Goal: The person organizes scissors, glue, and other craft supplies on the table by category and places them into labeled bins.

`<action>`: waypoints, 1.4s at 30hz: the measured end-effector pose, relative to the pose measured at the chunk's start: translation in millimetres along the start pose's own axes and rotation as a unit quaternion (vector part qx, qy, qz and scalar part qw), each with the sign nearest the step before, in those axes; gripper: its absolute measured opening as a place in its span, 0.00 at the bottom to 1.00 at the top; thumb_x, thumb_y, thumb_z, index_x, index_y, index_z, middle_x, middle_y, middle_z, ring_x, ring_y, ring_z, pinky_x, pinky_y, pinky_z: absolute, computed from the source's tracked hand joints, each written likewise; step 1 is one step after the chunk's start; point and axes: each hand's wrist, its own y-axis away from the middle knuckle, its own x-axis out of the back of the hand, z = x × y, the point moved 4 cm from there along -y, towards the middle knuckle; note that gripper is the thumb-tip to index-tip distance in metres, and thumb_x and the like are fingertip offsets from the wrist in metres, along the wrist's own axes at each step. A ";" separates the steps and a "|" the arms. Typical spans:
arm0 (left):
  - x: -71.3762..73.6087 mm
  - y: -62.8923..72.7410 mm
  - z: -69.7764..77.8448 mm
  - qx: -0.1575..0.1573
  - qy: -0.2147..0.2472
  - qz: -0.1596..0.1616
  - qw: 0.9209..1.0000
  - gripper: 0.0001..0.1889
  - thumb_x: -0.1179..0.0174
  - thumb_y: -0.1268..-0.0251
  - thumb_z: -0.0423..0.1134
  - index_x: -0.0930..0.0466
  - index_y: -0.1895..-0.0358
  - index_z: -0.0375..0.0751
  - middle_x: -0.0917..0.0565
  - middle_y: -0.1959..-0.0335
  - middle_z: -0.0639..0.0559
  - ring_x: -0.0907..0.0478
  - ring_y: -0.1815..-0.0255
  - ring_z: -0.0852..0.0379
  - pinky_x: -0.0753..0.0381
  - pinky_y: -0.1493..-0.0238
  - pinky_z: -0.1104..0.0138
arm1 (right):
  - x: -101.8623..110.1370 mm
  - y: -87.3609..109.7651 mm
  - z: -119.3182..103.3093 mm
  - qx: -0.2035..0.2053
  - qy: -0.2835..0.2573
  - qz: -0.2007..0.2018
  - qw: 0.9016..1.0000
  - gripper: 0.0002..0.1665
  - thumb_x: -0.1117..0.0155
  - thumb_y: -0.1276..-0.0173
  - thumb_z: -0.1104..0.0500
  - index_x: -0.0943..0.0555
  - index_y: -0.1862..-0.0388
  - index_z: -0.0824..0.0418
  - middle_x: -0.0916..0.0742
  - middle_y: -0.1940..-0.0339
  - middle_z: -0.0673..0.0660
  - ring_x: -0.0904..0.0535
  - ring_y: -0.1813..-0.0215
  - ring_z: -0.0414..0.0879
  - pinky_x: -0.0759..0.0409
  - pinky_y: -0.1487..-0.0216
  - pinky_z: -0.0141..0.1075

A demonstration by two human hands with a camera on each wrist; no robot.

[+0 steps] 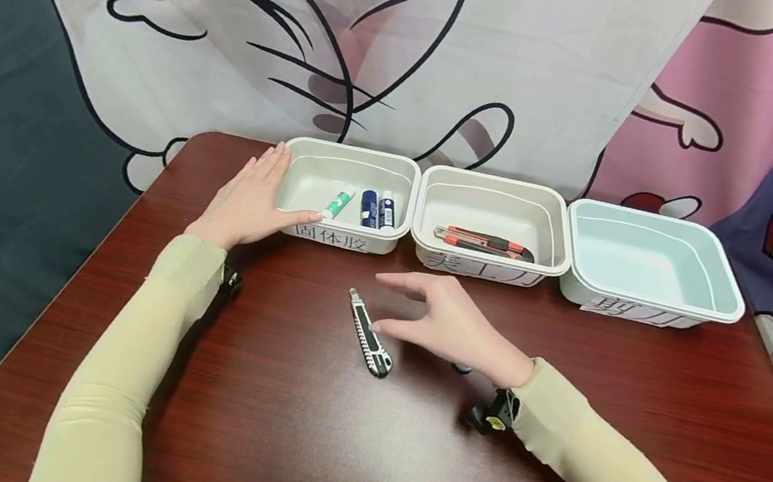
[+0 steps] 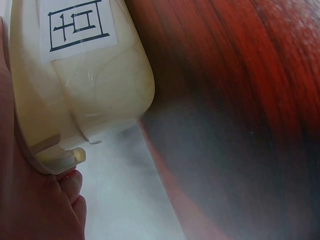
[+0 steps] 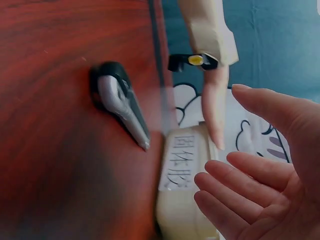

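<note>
My left hand (image 1: 244,202) lies along the left end of the left cream bin (image 1: 358,154), fingers stretched over its side rim and thumb at the front. Inside that bin are a green-and-white glue stick (image 1: 338,204) and two blue ones (image 1: 378,210). A black-and-silver utility knife (image 1: 369,333) lies on the table, its narrow end towards the bins. Just right of the knife hovers my right hand (image 1: 445,322), thumb and fingers parted and holding nothing. The right wrist view shows the knife (image 3: 120,102) apart from the spread fingers.
The middle cream bin (image 1: 550,216) contains red-and-black utility knives (image 1: 483,243). A pale blue bin (image 1: 657,259) stands to its right. Labels face forward on the bins. Under the right wrist a small object (image 1: 462,368) is mostly hidden. A cat-print cloth (image 1: 536,62) hangs behind the table.
</note>
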 end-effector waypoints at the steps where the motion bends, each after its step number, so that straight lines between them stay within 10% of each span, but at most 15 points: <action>1: -0.1 0.0 0.0 0.000 0.000 0.000 1.000 0.65 0.48 0.41 0.80 0.63 0.18 0.32 0.59 0.17 0.40 0.65 0.17 0.48 0.68 0.21 0.60 | -2.8 -0.1 1.0 -0.001 0.000 -0.004 1.000 0.36 0.20 0.41 0.48 0.18 0.35 0.58 0.14 0.40 0.52 0.19 0.39 0.44 0.23 0.37 0.39; 42: 0.1 0.7 1.2 0.000 0.005 0.000 1.000 0.66 0.48 0.41 0.81 0.63 0.18 0.32 0.59 0.17 0.39 0.64 0.17 0.47 0.68 0.21 0.60 | -51.4 -6.8 13.5 -0.011 0.101 -0.032 0.994 0.28 0.17 0.50 0.60 0.12 0.48 0.60 0.14 0.68 0.47 0.17 0.64 0.40 0.20 0.61 0.32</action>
